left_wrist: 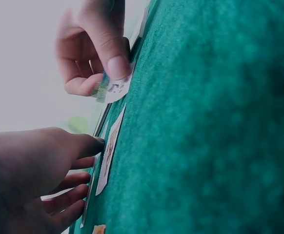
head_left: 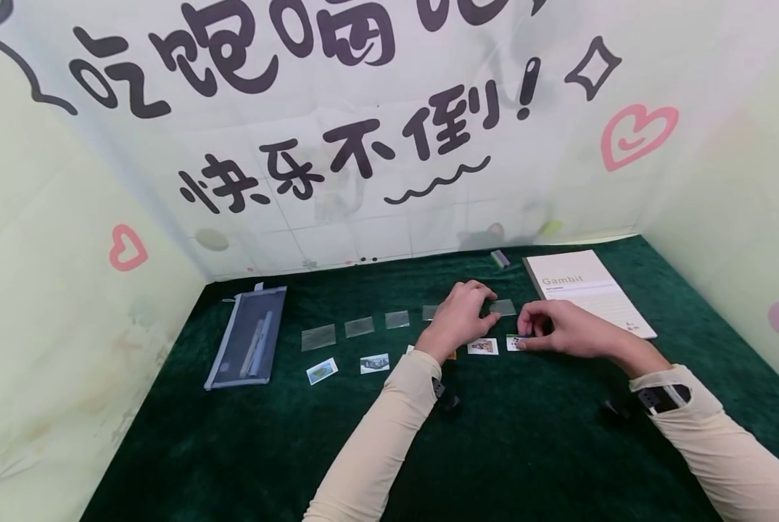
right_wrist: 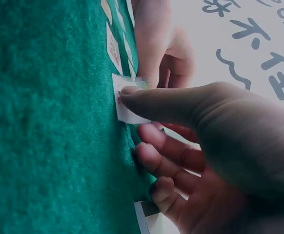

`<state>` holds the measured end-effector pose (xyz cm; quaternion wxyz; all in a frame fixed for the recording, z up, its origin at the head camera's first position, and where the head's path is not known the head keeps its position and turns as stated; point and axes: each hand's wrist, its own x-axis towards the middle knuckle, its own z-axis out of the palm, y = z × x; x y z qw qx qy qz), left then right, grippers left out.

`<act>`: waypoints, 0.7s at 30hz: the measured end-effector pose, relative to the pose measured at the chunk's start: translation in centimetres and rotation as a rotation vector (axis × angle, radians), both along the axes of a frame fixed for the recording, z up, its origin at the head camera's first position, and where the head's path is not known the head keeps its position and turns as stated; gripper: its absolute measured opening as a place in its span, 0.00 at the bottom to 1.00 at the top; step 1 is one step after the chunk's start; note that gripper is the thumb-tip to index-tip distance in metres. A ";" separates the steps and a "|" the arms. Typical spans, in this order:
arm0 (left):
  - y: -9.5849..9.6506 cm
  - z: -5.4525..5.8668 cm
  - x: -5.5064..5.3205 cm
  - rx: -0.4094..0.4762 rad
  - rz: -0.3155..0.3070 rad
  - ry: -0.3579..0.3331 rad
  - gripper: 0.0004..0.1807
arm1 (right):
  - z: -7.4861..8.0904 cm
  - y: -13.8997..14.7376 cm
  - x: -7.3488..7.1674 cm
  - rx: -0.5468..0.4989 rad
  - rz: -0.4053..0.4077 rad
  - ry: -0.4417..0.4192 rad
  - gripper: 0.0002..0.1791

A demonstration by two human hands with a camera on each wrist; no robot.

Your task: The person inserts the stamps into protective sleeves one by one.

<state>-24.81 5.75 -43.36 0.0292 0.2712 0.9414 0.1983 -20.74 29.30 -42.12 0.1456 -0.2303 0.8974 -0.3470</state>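
My right hand (head_left: pixel 562 330) pinches a small postage stamp (right_wrist: pixel 130 105) with jagged edges, thumb on its printed face. In the left wrist view the stamp is tilted up at the cloth. Beside it, my left hand (head_left: pixel 458 315) is spread low over the cloth, its fingers loosely bent, the fingertips close to a clear plastic sleeve (head_left: pixel 503 308). Another stamp (head_left: pixel 483 346) with a brownish picture lies just below the left hand. Farther left in that row are a grey stamp (head_left: pixel 374 364) and a blue-green stamp (head_left: pixel 322 371). The left forearm partly covers others.
Above the stamps runs a row of clear sleeves, including one at the left end (head_left: pixel 318 338). A zip pouch (head_left: pixel 246 341) with pens inside lies at left. A notepad (head_left: pixel 582 279) sits behind the right hand, and an eraser-like block (head_left: pixel 500 259) near the back wall.
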 end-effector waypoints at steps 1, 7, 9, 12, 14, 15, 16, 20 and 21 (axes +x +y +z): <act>0.0 0.0 0.0 0.004 0.001 -0.001 0.21 | 0.0 0.0 0.0 -0.014 0.005 -0.008 0.09; -0.1 0.0 -0.2 0.050 0.013 -0.012 0.15 | 0.0 0.2 -0.1 -0.071 0.001 0.007 0.06; -0.1 -0.1 -0.3 0.070 0.014 -0.012 0.13 | -0.1 0.2 -0.2 -0.084 -0.007 0.016 0.06; -0.2 -0.2 -0.5 0.097 0.011 -0.003 0.10 | -0.2 0.2 -0.2 -0.103 -0.019 0.028 0.06; -0.3 -0.3 -0.7 0.115 0.012 0.000 0.07 | -0.3 0.2 -0.2 -0.114 -0.032 0.036 0.06; -0.4 -0.3 -0.7 0.125 0.011 0.000 0.06 | -0.3 0.1 -0.3 -0.116 -0.041 0.043 0.06; -0.5 -0.3 -0.7 0.138 0.011 0.000 0.05 | -0.3 0.1 -0.3 -0.119 -0.052 0.049 0.07; -0.7 -0.4 -0.8 0.210 0.007 -0.022 0.03 | -0.4 0.0 -0.2 -0.127 -0.109 0.078 0.07; -0.8 -0.4 -0.8 0.233 0.004 -0.027 0.03 | -0.3 -0.1 -0.1 -0.132 -0.122 0.085 0.07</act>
